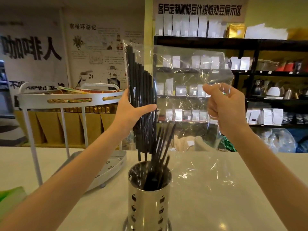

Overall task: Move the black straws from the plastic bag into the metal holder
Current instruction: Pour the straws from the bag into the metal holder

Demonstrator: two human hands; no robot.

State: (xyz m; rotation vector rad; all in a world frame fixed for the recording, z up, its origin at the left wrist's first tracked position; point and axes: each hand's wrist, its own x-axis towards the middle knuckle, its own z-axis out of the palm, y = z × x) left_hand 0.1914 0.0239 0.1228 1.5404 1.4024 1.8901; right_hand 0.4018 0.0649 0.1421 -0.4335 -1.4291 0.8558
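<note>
1. Behind the white counter point(233, 189) I see dark shelving point(250, 45) stocked with white pouches, and a wall covered in printed posters on the left.
2. On the counter's left side stands a white two-tier rack point(66, 97) on thin legs, its lower tray sitting on the counter surface.
3. My left hand point(131, 110) is raised above the counter, fingers and thumb wrapped around a bundle of black straws point(141, 90) through the clear film; the bundle stands nearly upright.
4. The plastic bag point(188, 77) is transparent and crinkled, stretched between my two hands and hanging down toward the counter.
5. My right hand point(223, 104) is curled closed, pinching a fold of the bag's edge up at the same height as the left hand.
6. The lower ends of the gripped straws poke out of the bag just above the metal holder point(150, 202).
7. The holder, a shiny perforated cylinder, stands on the counter directly below the bundle, near the bottom edge of view.
8. Several loose straws point(164, 147) already lean inside the holder, fanned toward the right; some look blurred.
</note>
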